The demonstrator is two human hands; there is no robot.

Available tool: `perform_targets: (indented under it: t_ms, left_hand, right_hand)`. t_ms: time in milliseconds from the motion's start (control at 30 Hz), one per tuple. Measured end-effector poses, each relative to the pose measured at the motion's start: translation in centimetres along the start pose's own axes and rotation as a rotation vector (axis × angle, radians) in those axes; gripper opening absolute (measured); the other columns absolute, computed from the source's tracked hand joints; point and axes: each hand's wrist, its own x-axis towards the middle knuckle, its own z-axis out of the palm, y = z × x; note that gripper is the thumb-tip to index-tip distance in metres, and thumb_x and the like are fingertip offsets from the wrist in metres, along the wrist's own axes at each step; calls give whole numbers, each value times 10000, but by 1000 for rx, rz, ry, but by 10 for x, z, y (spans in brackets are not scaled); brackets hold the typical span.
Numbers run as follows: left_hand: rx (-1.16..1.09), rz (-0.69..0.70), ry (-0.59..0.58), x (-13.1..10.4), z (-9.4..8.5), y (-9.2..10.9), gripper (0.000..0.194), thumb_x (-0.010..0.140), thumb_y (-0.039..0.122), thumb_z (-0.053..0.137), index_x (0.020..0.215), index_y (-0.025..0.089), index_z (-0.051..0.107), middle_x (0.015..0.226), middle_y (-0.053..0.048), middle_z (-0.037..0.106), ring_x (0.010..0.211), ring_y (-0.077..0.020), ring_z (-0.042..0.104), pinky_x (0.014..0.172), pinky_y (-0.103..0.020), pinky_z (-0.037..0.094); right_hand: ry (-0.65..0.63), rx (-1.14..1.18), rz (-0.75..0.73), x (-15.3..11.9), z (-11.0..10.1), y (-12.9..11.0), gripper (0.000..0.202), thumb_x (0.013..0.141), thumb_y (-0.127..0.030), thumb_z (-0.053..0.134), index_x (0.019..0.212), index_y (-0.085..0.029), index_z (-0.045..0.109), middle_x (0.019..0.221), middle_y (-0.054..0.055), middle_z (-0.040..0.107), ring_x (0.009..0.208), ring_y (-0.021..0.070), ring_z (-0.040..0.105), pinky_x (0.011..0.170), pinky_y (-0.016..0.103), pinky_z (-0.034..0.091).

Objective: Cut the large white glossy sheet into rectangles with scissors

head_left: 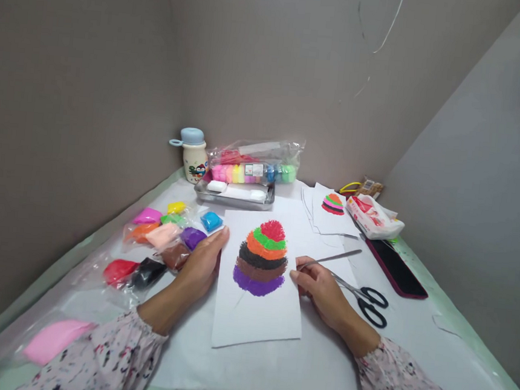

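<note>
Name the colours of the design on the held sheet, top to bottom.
The design runs red, green, orange, black, brown, purple; best seen in the head view.

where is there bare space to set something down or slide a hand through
Bare strips run between the picture sheet and each sleeve, left and right. Another patch lies below the phone, right of the scissors. It's crowded at left with coloured packets, and behind the sheet with the tray.

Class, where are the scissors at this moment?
In the head camera's view, the scissors lie on the right side, between the right hand and the phone, black handles away from the hand.
</note>
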Motion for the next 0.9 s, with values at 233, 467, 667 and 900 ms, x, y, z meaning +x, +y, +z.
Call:
perform_targets:
  t_ms: [233,467,667,900]
  left_hand:
    - [-46,-69,-117,-3,-1,1,283,853,412,716,1013,179,723,859,-61,789,834,-266,735,732,-352,557]
    - [-54,-160,-203,-7,-2,0,138,803,289,727,869,167,723,753,-49,763,733,-248,711,666,-333,516]
    - [-52,-249,-282,-8,-4,-3,164,588,36,638,641,190,628,541,31,629,523,-147,584,576,-275,473]
    - [-90,-328,-334,-7,-2,-4,253,490,-28,613,639,170,666,628,-1,687,569,-127,587,588,-252,487]
  right_hand:
    - [72,-25,-11,3,-1,1,288,760,-421,766,895,-209,627,646,-57,524,580,134,462,578,276,368]
    - [124,-9,-19,6,-5,3,320,736,-407,782,935,-203,637,654,-58,529,576,131,455,573,277,347]
    - [155,9,-5,6,-8,0,338,720,-397,796,951,-206,640,670,-61,544,564,124,446,555,271,331]
    - [189,33,-10,6,-8,-3,361,713,-391,800,970,-200,632,670,-56,541,564,120,461,536,258,334]
